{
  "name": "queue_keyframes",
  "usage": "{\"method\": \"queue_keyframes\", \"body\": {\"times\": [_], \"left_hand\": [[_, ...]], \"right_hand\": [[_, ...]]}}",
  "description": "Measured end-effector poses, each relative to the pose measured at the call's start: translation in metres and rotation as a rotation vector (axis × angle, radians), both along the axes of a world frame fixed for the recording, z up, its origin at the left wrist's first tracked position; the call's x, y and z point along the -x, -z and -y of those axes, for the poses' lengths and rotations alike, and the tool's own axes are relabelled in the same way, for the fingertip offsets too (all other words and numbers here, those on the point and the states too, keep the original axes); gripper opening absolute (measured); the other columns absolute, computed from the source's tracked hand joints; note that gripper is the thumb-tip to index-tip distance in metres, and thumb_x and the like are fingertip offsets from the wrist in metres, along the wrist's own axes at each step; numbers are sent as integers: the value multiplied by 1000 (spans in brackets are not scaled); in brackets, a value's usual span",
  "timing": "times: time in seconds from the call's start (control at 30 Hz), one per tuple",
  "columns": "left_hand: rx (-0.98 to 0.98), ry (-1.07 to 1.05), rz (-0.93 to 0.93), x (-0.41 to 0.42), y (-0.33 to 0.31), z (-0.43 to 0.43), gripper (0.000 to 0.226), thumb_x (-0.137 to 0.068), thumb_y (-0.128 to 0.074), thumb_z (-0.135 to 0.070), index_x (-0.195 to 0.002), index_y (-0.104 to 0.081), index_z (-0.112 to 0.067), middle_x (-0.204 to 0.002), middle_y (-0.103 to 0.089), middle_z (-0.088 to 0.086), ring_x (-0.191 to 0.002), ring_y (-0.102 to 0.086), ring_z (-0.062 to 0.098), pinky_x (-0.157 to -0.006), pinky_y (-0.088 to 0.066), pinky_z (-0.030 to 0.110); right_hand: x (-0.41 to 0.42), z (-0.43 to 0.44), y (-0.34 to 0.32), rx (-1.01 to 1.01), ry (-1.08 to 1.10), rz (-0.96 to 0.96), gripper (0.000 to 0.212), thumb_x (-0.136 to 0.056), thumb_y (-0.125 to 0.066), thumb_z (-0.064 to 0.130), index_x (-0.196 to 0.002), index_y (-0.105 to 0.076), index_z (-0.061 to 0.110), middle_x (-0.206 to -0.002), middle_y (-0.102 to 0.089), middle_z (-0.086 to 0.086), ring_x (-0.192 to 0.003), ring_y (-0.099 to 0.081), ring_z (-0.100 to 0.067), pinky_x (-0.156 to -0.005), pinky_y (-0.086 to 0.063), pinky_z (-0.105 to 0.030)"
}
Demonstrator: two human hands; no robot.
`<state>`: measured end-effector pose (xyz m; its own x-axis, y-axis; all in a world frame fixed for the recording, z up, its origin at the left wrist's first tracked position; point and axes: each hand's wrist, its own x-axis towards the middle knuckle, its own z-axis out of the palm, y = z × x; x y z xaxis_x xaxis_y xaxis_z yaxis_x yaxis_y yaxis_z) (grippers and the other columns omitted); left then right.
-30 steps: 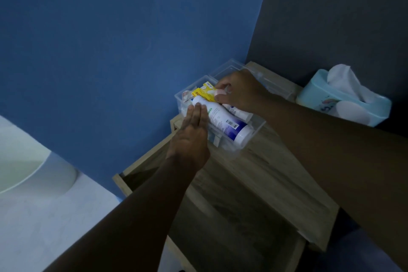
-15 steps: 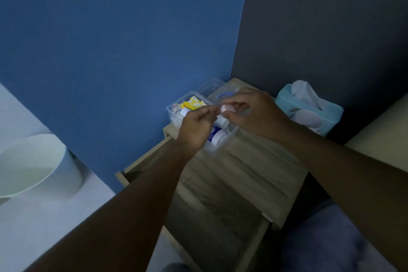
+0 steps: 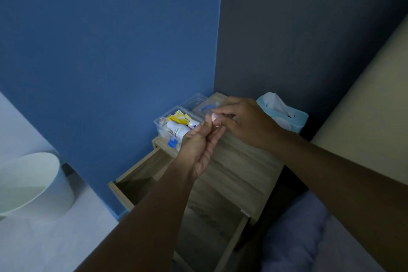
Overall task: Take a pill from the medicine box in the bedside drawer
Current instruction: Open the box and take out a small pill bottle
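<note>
Both forearms are bare to the frame's lower edge, with no sleeves in view. The left hand and right hand wear no gloves; rings cannot be told in the dim light.

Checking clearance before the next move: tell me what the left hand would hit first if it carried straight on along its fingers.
Its fingers already meet the small pink item pinched by the right hand. Beyond lies the clear medicine box, though depth is uncertain.

Single head-worn view, angled steeply down and forward over the light wooden bedside cabinet near the corner; dim, perhaps slightly tilted.
</note>
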<state>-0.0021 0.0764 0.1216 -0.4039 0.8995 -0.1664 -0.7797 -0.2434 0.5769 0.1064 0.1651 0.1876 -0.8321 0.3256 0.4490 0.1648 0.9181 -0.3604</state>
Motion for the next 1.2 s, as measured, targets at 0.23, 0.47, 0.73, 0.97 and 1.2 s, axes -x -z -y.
{"method": "queue_keyframes", "body": {"times": [0.23, 0.47, 0.73, 0.97, 1.2], "left_hand": [[63, -55, 74, 0, 9, 3, 22, -92, -60, -18, -92, -73, 0, -100, -75, 16, -92, -73, 20, -88, -57, 32], [53, 2, 50, 0, 18, 4, 29, -93, -60, -19, -80, -80, -4, -104, -74, 17, -95, -73, 17, -83, -58, 28], [90, 17, 108, -2, 36, 3, 17, -81, -65, -8, -86, -79, 0, -108, -73, 19, -101, -71, 21, -80, -59, 29], [110, 38, 112, -4, 52, 6, 26, -91, -61, -17, -98, -73, 5, -114, -70, 23, -104, -70, 24, -84, -58, 30], [156, 58, 68, -2, 76, 6, 31, -100, -43, -5, -126, -57, 2, -124, -66, 17, -113, -65, 25, -91, -56, 33]], "right_hand": [[0, -2, -2, 156, 9, 116, 57, -80, -78, 23, -134, -60, 15, -129, -63, 1, -120, -52, -11, -100, -28, -3], [5, -8, 9, 126, 75, 122, 27, -80, -78, 36, -103, -78, 21, -99, -67, 16, -91, -54, 3, -89, -45, -28], [2, -13, 20, 114, 159, 264, 60, -71, -69, 66, -104, -75, 15, -104, -74, -2, -99, -65, -14, -87, -52, -33], [-2, -13, 20, 123, 25, 243, 29, -85, -70, 13, -114, -73, 11, -109, -70, -2, -101, -62, -15, -90, -47, -31], [-16, -31, 52, 269, 137, 108, 38, -89, -69, 17, -126, -66, 23, -108, -58, 9, -92, -62, -7, -83, -50, -22]]}}
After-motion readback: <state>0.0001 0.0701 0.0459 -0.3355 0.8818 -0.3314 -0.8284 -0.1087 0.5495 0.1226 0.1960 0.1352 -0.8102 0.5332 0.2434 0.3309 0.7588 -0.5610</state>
